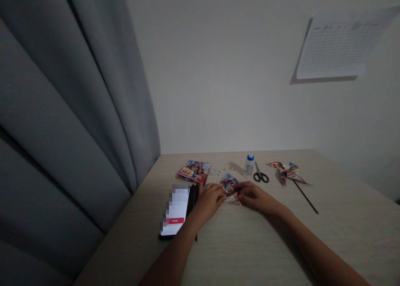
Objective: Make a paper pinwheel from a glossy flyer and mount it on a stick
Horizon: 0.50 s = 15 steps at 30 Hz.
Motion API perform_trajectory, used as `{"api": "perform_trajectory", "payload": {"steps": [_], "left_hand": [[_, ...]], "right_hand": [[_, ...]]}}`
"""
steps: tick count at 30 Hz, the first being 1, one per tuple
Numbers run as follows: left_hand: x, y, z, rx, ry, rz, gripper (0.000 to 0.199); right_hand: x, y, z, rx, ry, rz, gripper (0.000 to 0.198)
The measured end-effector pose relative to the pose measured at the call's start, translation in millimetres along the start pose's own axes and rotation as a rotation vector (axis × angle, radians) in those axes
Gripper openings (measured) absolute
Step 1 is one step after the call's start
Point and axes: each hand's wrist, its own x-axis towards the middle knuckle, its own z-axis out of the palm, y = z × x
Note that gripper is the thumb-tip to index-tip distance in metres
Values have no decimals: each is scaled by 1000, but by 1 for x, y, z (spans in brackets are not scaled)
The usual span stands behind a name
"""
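A small square of colourful printed paper [229, 182] lies at the middle of the table between my hands. My left hand [210, 200] holds its left edge, the fingers bent and the thumb near the front. From the other side, my right hand [254, 197] pinches the right edge between thumb and fingers. Fingers cover parts of both edges. Just left of my left hand are dark thin sticks [196, 194], partly hidden by it. A paper pinwheel [286, 172] on a dark stick lies at the right.
Behind my left hand sits a stack of printed sheets [194, 171]. A phone with a lit screen [176, 211] lies at front left. Black-handled scissors [261, 176] and a blue-capped bottle [249, 166] are at the back, near small pale bits [219, 171]. A grey curtain [103, 90] borders the left.
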Motion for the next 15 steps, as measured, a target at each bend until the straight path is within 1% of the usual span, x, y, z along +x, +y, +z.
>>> {"api": "perform_trajectory", "payload": {"steps": [2,6,11,15], "left_hand": [[0,2,-1,7,-1,-5,21],[1,2,0,24,3,-18,20],[1,2,0,33,12,-8,24],[0,4,-2,38,3,1,28]], "right_hand": [[0,-1,-2,7,-25,0,30],[0,3,-2,-27,-42,-50,27],[1,11,2,-45,-10,-59,21],[3,10,5,-29,45,-31,23]]}}
